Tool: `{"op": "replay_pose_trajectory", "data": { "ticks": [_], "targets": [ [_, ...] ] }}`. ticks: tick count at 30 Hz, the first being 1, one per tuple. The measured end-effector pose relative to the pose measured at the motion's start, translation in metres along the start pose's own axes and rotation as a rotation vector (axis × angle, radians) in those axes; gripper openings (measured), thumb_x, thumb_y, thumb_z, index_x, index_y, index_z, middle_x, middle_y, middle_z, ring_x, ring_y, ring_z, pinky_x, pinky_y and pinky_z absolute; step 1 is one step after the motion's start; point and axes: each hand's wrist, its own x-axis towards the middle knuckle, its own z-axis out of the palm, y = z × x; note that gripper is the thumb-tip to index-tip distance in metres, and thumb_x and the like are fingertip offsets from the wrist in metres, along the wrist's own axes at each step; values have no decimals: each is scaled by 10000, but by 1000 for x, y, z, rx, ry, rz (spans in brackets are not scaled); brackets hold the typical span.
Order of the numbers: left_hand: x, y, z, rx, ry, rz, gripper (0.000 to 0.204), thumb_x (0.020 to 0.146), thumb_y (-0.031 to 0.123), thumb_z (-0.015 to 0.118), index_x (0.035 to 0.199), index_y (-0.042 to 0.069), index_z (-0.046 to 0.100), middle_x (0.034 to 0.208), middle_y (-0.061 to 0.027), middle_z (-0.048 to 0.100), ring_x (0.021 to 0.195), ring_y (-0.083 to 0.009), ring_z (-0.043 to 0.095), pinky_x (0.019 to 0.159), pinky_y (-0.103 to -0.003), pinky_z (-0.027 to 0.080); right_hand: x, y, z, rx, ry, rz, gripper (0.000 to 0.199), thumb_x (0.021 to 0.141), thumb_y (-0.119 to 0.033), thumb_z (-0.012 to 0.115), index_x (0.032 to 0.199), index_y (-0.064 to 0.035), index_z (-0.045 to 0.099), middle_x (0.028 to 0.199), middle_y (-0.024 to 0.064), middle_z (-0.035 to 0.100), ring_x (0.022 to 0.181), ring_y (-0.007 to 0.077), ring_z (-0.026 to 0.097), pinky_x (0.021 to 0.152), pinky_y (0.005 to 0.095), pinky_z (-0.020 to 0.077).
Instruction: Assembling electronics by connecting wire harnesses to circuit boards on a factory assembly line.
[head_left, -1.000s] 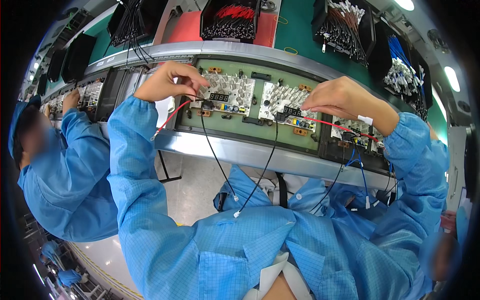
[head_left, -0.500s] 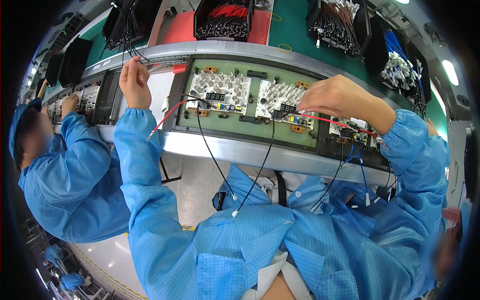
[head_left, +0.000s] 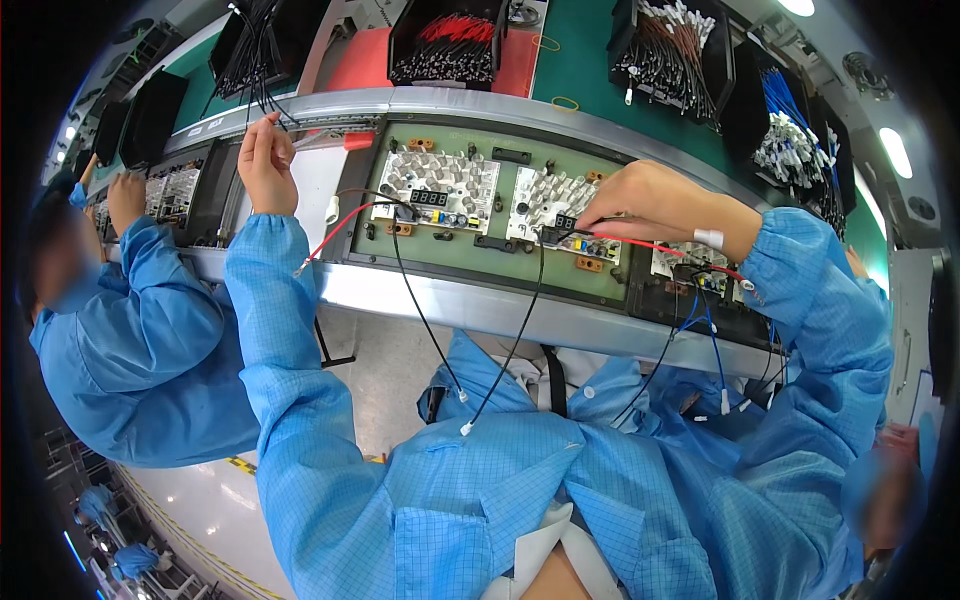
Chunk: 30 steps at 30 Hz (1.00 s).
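My right hand (head_left: 640, 202) is closed in a pinch over the upper right of the second circuit board (head_left: 530, 195), beside its small display. A dark wire with a white plug (head_left: 708, 238) runs out from under these fingers to my wrist; the fingertips are partly hidden. Raised at the left, my left hand (head_left: 268, 168) has its fingers pinched together around the ends of black wires (head_left: 258, 95) that hang from a bin. A first circuit board (head_left: 440, 200) sits beside the second in a green fixture (head_left: 420, 250). Red and black wires (head_left: 340, 225) trail from both boards.
Black bins hold red-and-black wires (head_left: 450, 50), brown and white-tipped wires (head_left: 665, 60) and blue wires (head_left: 785, 110). A metal rail (head_left: 450, 295) borders the fixture. Another fixture with a third board (head_left: 665, 262) lies right. A co-worker (head_left: 140, 340) works at the left.
My right hand has shifted slightly left over the second board, and the white plug by my wrist shows more plainly. My left hand is almost unmoved. The co-worker's hand has risen.
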Motion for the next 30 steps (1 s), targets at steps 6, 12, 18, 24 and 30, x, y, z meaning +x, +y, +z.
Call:
{"op": "replay_pose_trajectory", "data": {
  "ticks": [6, 12, 18, 24, 30],
  "targets": [
    [3, 3, 4, 51, -29, -58, 231, 979, 175, 512, 1058, -31, 579, 641, 17, 410, 572, -74, 364, 528, -230, 285, 13, 16, 2, -27, -33, -291, 156, 845, -193, 624, 941, -86, 686, 809, 70, 665, 773, 266, 624, 678, 395, 499],
    [4, 1, 3, 75, -41, -73, 220, 980, 162, 506, 1050, -35, 574, 652, 18, 401, 576, -70, 369, 518, -221, 279, 15, 15, 9, -230, -7, -387, 117, 830, -197, 600, 895, -130, 671, 744, 28, 626, 764, 230, 624, 623, 354, 502],
    [2, -1, -1, 89, -54, -56, 219, 978, 159, 511, 1053, -35, 577, 651, 19, 409, 573, -66, 372, 519, -219, 281, 20, 16, 14, -229, -102, -390, 155, 790, -182, 608, 927, -155, 675, 790, 10, 656, 747, 222, 632, 609, 356, 500],
    [3, -1, -2, 111, -52, -64, 217, 977, 157, 515, 1054, -35, 583, 652, 20, 417, 574, -61, 374, 522, -214, 281, 30, 13, 6, -287, -133, -343, 152, 824, -233, 621, 941, -156, 680, 804, 27, 665, 744, 234, 633, 598, 375, 492],
    [7, -4, -10, 143, -60, -32, 220, 971, 160, 524, 1050, -25, 613, 616, 43, 393, 546, -49, 332, 503, -220, 230, 39, 16, 13, -296, -26, -456, 128, 842, -264, 619, 897, -166, 680, 700, 15, 608, 661, 217, 621, 555, 351, 486]
  ]
}}
